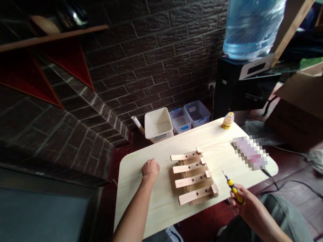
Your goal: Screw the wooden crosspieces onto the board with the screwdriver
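My right hand [245,198] grips a yellow-and-black screwdriver [235,192] just off the table's front edge, its metal tip pointing up and away from me. On the tabletop, my left hand [151,167] is closed, knuckles up; whatever its fingers may hold is hidden. Between the two hands lies a wooden rack [194,180] of several pale slats running left to right. Each slat has dark round holes and a small raised block at its right end. Crosspieces underneath join the slats. Neither hand touches the rack.
A small yellow-capped clear container [228,120] stands at the table's [146,217] far right corner. Nearby lies a pixelated flat object [250,152] with a cable. Beyond the table are a white bin [158,123] and clear plastic boxes [197,113]. A water dispenser [235,84] stands back right.
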Demonstrator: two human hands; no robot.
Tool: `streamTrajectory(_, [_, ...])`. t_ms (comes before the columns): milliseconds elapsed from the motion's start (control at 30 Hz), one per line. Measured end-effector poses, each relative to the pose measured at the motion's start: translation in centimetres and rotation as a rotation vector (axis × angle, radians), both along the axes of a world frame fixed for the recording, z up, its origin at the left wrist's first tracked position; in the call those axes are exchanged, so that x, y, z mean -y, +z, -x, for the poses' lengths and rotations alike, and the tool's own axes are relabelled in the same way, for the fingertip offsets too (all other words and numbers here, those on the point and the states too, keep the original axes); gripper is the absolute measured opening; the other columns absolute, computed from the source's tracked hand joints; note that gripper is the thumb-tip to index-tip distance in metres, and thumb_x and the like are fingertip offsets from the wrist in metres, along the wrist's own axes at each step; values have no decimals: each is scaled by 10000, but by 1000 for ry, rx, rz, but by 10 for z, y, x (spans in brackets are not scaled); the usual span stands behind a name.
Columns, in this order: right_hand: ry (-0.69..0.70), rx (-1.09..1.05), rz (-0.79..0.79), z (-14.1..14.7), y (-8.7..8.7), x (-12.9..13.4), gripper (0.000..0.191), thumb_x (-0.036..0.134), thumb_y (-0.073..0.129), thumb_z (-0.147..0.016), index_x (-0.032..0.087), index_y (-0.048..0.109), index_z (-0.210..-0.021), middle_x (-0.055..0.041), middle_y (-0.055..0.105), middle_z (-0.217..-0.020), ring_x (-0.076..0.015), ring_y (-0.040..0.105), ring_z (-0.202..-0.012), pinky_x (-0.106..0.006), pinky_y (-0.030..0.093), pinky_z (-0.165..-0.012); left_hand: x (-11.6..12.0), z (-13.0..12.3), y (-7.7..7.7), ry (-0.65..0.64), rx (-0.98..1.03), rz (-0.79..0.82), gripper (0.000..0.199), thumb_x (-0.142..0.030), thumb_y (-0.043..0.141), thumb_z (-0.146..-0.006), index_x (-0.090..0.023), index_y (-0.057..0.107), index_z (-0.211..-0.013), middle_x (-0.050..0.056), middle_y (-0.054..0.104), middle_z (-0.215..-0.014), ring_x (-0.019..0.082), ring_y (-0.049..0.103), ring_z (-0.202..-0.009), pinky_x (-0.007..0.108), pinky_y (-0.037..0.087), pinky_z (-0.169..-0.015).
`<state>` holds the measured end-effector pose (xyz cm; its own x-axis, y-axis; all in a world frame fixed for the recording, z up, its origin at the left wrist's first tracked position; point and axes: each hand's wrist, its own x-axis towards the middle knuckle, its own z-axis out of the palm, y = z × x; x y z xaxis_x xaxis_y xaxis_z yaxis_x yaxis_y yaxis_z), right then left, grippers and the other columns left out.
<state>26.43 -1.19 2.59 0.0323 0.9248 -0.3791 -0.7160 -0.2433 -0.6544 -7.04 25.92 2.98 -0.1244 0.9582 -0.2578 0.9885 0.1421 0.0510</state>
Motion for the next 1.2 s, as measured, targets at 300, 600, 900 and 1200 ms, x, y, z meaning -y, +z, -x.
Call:
streamTrajectory(300, [9,-20,-30,3,5,5,277,395,688,-803,242,674,-1033,-29,583,-857,-159,518,-723,-266,409,-583,16,0,26,-96,34,2,167,-369,652,-736,-256,750,-811,69,754,-907,248,700,-903,304,513,-775])
streamTrajectory(600, [72,-2,-72,19,24,30,266,385,670,-809,240,666,-1031,-31,608,-877,-163,520,-725,-283,412,-611,103,10,104,-73,946,-136,252,-378,610,-796,-155,638,-910,74,745,-842,175,695,-672,260,530,-605])
streamTrajectory(900, [76,14,-27,27,48,54,305,445,717,-787,229,659,-994,-22,624,-802,-150,547,-660,-274,414,-581,194,-61,156,-520,766,-2,227,-344,562,-871,-197,686,-992,34,740,-875,152,679,-791,243,527,-735])
streamTrajectory(1200, [47,-25,-58,23,59,58,283,426,722,-791,228,663,-984,-6,601,-777,-143,541,-663,-260,415,-564,184,-102,145,-746,525,126,191,-338,637,-813,-209,736,-915,39,750,-885,178,680,-813,244,504,-716])
